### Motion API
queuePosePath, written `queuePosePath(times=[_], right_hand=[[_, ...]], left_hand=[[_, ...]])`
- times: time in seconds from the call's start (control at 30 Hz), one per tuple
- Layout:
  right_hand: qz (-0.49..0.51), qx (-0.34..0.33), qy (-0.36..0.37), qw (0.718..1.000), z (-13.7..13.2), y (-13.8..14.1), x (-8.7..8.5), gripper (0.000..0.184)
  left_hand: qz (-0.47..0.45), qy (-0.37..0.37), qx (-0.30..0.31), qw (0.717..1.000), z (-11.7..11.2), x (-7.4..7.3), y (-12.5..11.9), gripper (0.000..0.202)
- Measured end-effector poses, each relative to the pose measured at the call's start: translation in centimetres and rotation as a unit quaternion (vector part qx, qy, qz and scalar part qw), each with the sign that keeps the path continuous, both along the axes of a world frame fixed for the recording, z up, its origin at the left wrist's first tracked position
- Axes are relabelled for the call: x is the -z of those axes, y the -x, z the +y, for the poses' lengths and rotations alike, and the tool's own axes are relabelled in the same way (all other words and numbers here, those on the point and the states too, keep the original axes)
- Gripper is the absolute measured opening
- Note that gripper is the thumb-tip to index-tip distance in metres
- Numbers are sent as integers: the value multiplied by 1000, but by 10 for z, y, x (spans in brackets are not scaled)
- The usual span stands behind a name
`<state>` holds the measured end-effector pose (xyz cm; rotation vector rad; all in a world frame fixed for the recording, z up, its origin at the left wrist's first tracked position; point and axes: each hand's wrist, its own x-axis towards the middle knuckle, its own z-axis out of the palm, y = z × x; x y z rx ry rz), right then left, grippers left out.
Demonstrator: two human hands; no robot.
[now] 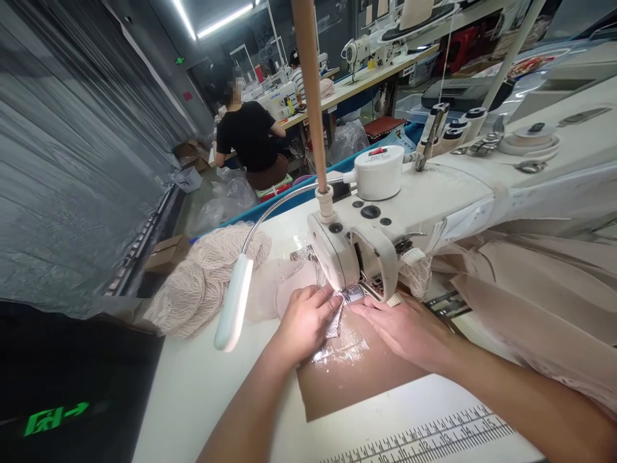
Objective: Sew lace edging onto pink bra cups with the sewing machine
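Observation:
Under the head of a white sewing machine [335, 251], a small piece of pale, patterned fabric [333, 329] catches the lamp's light. My left hand [306, 318] is closed on this fabric, its fingertips close to the needle area. On the other side, my right hand [409, 328] lies low with its fingers stretched out, the tips touching the work just in front of the presser area. Beneath both hands is a flat brown sheet [351, 392] with a shiny clear patch on it. The machine head partly hides the stitching point.
A lamp [234, 302] on a bendy metal neck stands left of my left hand. Behind it lies a pile of beige lace pieces [202, 276]. Sheer beige fabric [520, 302] hangs at right. A printed ruler [424, 444] runs along the front edge. Another person [248, 138] sits farther back.

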<state>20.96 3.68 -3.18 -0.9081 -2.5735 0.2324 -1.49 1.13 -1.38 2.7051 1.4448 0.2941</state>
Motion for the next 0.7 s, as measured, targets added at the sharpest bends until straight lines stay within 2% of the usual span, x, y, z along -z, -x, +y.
queuePosePath(times=[0.17,0.3,0.43,0.53,0.7], right_hand=[[5,-1,9,1000,1,1,-9,36],[31,-2,1,1000,1,0,-12,35],[40,2,9,999,1,-2,-12,34],[47,-10,19,999,0,-3,-13,33],[54,-18,30,998,0,-2,-15,33]], left_hand=[[38,-8,-52,998,-4,-7,-2,38],[64,37,-96,993,-16,-28,-7,39],[45,95,-84,991,-28,-45,-12,26],[3,88,-64,994,-30,-44,-15,24],[-32,56,-36,997,-24,-27,-20,32]])
